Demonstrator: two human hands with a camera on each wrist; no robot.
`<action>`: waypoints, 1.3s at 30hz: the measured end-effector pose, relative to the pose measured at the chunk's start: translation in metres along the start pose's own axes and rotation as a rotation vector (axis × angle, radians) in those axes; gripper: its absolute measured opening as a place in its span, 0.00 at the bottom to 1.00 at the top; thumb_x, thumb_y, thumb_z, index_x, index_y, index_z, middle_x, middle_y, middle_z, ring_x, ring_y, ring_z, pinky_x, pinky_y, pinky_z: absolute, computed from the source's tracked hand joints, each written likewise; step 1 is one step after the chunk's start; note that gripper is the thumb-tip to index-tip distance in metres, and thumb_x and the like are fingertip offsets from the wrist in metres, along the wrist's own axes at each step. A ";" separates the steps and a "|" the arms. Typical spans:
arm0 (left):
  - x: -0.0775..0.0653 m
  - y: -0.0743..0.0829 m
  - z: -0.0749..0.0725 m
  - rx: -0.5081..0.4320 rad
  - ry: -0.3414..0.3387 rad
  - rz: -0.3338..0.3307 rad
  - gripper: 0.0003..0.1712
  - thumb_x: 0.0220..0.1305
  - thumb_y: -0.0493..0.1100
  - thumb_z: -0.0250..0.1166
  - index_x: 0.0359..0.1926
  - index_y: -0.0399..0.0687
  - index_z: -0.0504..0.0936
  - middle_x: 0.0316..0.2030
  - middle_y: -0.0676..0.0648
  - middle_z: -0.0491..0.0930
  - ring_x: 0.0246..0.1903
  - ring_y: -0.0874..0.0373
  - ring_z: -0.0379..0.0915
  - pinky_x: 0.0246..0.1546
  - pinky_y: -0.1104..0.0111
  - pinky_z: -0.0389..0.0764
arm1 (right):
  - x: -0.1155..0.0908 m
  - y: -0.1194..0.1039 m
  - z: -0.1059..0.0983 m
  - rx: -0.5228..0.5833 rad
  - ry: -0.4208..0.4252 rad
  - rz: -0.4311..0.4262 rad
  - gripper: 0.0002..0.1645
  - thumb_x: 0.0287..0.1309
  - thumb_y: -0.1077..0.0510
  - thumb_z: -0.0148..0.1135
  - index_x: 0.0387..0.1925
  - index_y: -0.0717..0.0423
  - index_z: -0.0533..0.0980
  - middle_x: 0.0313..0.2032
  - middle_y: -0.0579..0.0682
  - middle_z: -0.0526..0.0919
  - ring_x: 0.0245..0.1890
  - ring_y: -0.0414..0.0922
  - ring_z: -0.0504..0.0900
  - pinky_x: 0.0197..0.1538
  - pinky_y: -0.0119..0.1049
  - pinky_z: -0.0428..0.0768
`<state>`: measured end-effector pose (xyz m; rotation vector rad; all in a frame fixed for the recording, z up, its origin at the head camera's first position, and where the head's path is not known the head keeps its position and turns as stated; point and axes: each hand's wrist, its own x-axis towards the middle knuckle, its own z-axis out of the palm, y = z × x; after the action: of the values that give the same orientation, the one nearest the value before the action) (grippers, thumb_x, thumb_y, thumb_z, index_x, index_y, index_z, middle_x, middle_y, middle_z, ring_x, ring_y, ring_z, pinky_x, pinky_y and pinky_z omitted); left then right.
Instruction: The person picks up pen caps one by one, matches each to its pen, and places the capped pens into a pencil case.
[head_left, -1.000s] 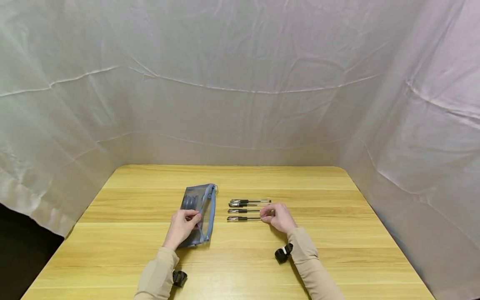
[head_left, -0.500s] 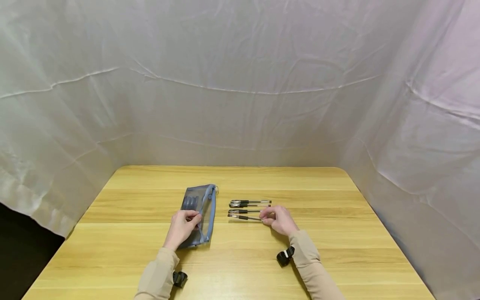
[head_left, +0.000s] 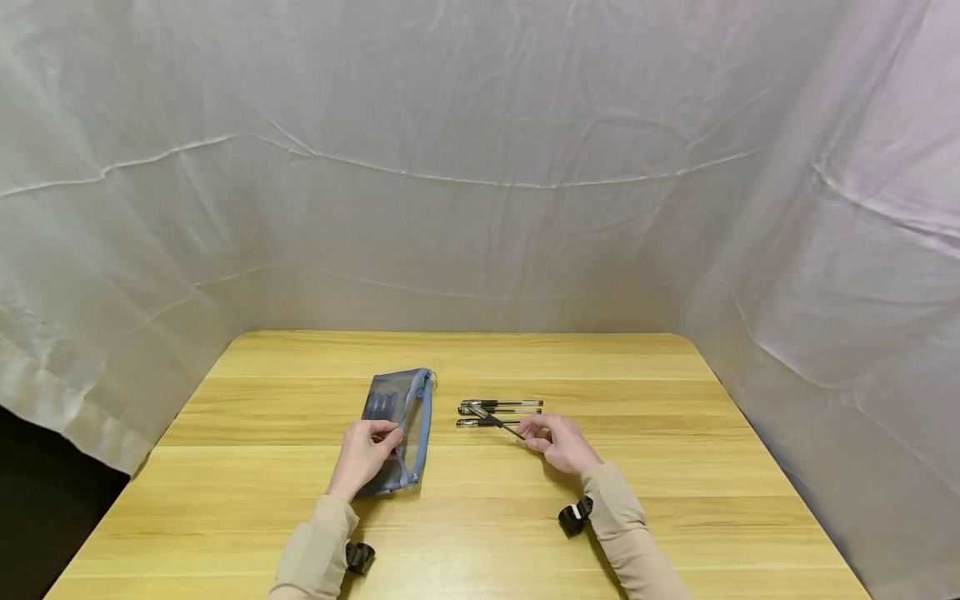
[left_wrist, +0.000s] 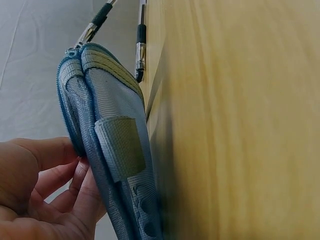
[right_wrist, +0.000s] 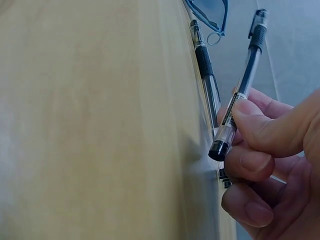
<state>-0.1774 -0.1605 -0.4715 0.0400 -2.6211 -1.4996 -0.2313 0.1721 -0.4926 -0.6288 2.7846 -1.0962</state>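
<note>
My left hand (head_left: 365,454) pinches the edge of a blue mesh zip pouch (head_left: 422,425) between thumb and fingers. The pouch's zipper side gapes toward the right, and dark round shapes show through the mesh; in the left wrist view the pouch (left_wrist: 112,100) has a fabric tab on its end. Lifted off the table, a clear gel pen with a black grip (right_wrist: 245,75) is pinched near its black end by my right hand (head_left: 558,442). That pen slants up to the left. Behind it several similar pens (head_left: 501,403) lie side by side.
The wooden table (head_left: 480,533) spreads around the hands. Pale fabric curtains (head_left: 480,233) hang behind it and at both sides. A black wrist camera (head_left: 575,517) sits at the right sleeve, another wrist camera (head_left: 360,557) at the left.
The nearest pen has risen off the table in my right hand, its far end swinging up and away over the other pens. My left hand and the pouch hold still.
</note>
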 end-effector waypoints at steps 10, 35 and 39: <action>0.000 0.000 0.000 0.007 -0.004 -0.003 0.11 0.65 0.32 0.65 0.45 0.29 0.86 0.32 0.38 0.87 0.26 0.57 0.82 0.29 0.70 0.87 | -0.002 0.000 -0.004 -0.019 -0.031 -0.085 0.16 0.64 0.66 0.60 0.52 0.54 0.80 0.38 0.46 0.84 0.40 0.42 0.81 0.47 0.39 0.79; 0.001 0.000 0.000 -0.001 -0.004 0.002 0.11 0.65 0.31 0.65 0.45 0.28 0.86 0.32 0.38 0.87 0.26 0.57 0.82 0.29 0.70 0.87 | 0.000 0.000 -0.008 0.295 -0.143 -0.069 0.23 0.64 0.69 0.58 0.60 0.71 0.70 0.44 0.66 0.79 0.40 0.45 0.81 0.40 0.29 0.82; 0.000 0.001 0.000 0.004 -0.004 0.002 0.11 0.65 0.32 0.65 0.45 0.29 0.86 0.32 0.38 0.87 0.26 0.57 0.82 0.29 0.70 0.87 | 0.001 -0.002 -0.008 0.387 -0.172 -0.021 0.24 0.63 0.69 0.59 0.60 0.72 0.69 0.45 0.66 0.79 0.40 0.44 0.83 0.42 0.32 0.86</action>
<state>-0.1776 -0.1604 -0.4709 0.0346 -2.6264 -1.4955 -0.2332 0.1759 -0.4852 -0.6674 2.3360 -1.4553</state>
